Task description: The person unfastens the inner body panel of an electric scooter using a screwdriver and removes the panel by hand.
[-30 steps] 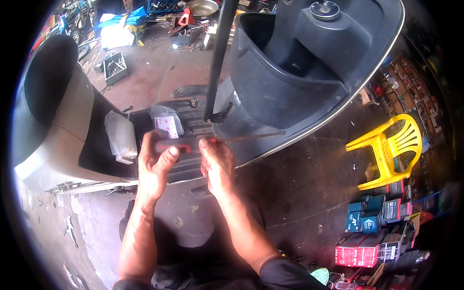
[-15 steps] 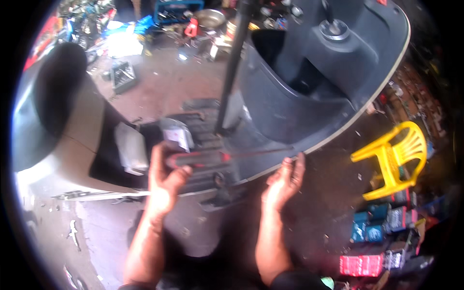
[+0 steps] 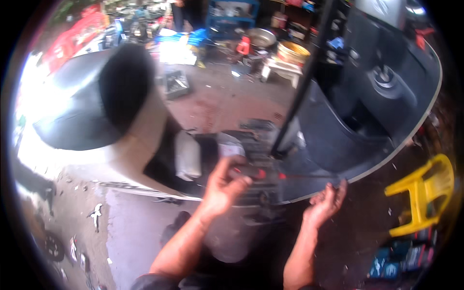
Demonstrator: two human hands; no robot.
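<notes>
My left hand (image 3: pixel 224 186) grips the red-and-black screwdriver handle (image 3: pixel 249 172) above the scooter's footboard (image 3: pixel 256 193). The thin metal shaft (image 3: pixel 309 176), with a blurred red piece at its left end, appears separated from the handle by a small gap. My right hand (image 3: pixel 324 203) has its fingertips on the shaft's far end, near the dark front storage panel (image 3: pixel 328 135). A pale wrapped package (image 3: pixel 187 154) lies beside a bagged item (image 3: pixel 229 145) on the footboard. A long black bar (image 3: pixel 302 96) slants up from it.
The white scooter body and black seat (image 3: pixel 123 96) fill the left. Behind stand a parts tray (image 3: pixel 175 87), white stool (image 3: pixel 282 70), metal bowl (image 3: pixel 261 37) and blue rack (image 3: pixel 232 18). A yellow plastic chair (image 3: pixel 420 188) and stacked boxes (image 3: pixel 394 261) are at right.
My right hand has left the collar and moved right to the shaft's tip. The red piece has drawn away from the handle. The view has swung, shifting the scene rightward and downward.
</notes>
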